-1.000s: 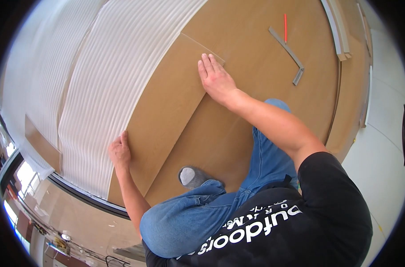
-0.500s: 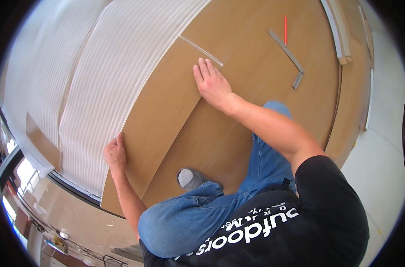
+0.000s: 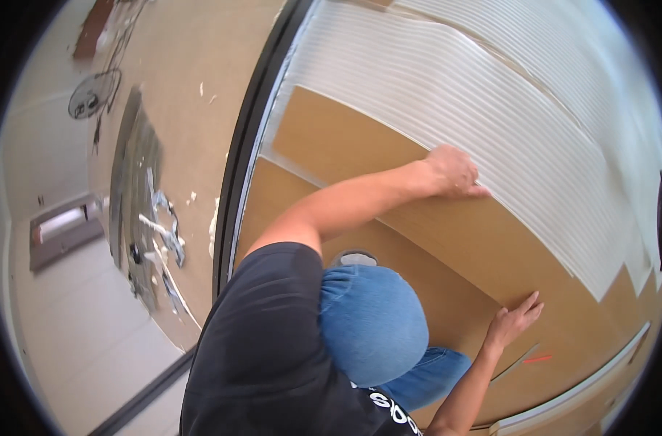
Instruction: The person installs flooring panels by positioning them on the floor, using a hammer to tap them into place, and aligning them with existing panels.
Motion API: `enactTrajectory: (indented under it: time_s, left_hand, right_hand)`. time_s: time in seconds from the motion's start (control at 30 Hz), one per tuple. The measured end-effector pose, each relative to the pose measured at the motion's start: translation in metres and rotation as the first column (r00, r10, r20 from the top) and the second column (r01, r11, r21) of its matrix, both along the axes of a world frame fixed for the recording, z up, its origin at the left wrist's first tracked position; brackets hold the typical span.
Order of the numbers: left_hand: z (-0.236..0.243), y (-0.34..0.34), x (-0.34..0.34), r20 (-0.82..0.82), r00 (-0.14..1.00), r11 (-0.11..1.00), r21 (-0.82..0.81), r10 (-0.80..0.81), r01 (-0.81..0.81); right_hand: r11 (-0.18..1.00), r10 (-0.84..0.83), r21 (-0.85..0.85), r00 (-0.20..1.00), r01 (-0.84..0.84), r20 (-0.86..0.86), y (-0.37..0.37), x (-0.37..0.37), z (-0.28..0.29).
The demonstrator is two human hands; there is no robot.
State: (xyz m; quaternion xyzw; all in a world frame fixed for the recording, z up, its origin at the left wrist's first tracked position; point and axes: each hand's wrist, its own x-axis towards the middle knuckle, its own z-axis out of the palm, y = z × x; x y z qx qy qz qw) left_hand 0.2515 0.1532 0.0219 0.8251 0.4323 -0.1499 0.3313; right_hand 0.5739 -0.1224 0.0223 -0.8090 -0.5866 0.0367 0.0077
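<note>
A long brown wood-look floorboard (image 3: 345,138) lies along the edge of white ribbed foam underlay (image 3: 389,73). My left hand (image 3: 451,173) is curled over the board's far edge, thumb stretched to the right along it. Toward the board's right end, by the near edge, my right hand (image 3: 518,320) rests with its fingers extended. Between the board's left end and a dark frame rail (image 3: 247,131) shows a pale strip of underlay. Matching laid boards (image 3: 425,261) lie on the near side, under my legs.
A grey angled metal tool (image 3: 515,363) and a thin red stick (image 3: 538,359) lie beyond my right forearm. Past the rail, a fan (image 3: 93,98) and scattered scraps (image 3: 167,225) sit on tiled floor. White-edged strips (image 3: 578,389) lie at lower right.
My view has swung left. The floorboard has shifted right: the pale gap at its right end no longer shows, and one shows at its left end. My left hand now curls over the far edge.
</note>
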Motion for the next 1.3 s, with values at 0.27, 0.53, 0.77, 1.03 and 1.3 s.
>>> enactTrajectory:
  time_s: [0.27, 0.53, 0.77, 1.03, 1.3]
  left_hand:
    - [-0.020, -0.024, -0.033, -0.020, 0.988, 0.984, -0.081, 0.154, -0.155]
    - [-0.014, 0.004, -0.022, -0.028, 0.992, 0.992, -0.037, 0.123, -0.124]
    - [-0.043, -0.020, -0.061, -0.016, 0.974, 0.965, 0.136, 0.227, -0.223]
    - [-0.040, -0.021, -0.033, -0.082, 0.982, 0.976, 0.152, 0.169, -0.155]
    - [-0.035, -0.023, -0.036, -0.095, 0.972, 0.972, 0.120, 0.214, -0.202]
  right_hand:
    - [0.993, 0.068, -0.098, 0.995, -0.061, 0.072, 0.013, -0.012, 0.014]
    - [0.994, -0.017, -0.110, 1.000, 0.019, 0.020, 0.018, -0.014, 0.006]
    - [0.992, -0.005, -0.127, 0.996, -0.007, -0.090, 0.040, -0.014, -0.025]
    - [0.978, -0.082, -0.197, 0.996, 0.072, -0.043, 0.016, -0.001, -0.030]
    - [0.969, 0.025, -0.247, 0.994, 0.002, 0.106, 0.016, -0.007, -0.030]
